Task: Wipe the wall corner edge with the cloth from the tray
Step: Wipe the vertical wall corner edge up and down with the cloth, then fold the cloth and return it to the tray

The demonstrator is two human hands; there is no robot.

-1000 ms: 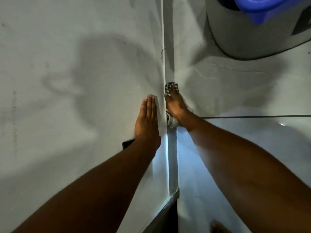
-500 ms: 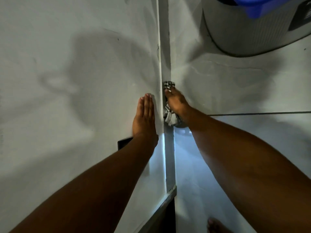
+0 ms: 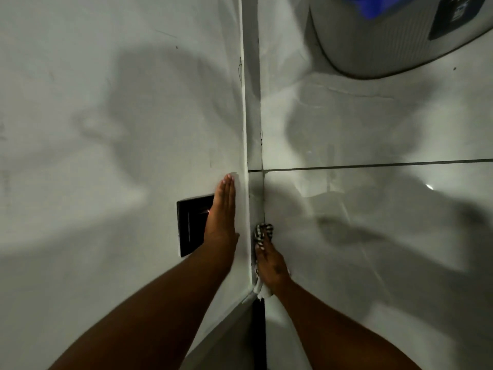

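Nearest, the right hand presses a crumpled black-and-white patterned cloth against the pale vertical wall corner edge, fingers curled over the fabric, which bunches out above the fingertips and below the wrist. Just across the edge, the left hand lies flat on the white wall, fingers straight and together, gripping nothing, partly covering a black rectangular wall plate. Farther up at the right sits a grey rounded appliance with a blue plastic piece on it.
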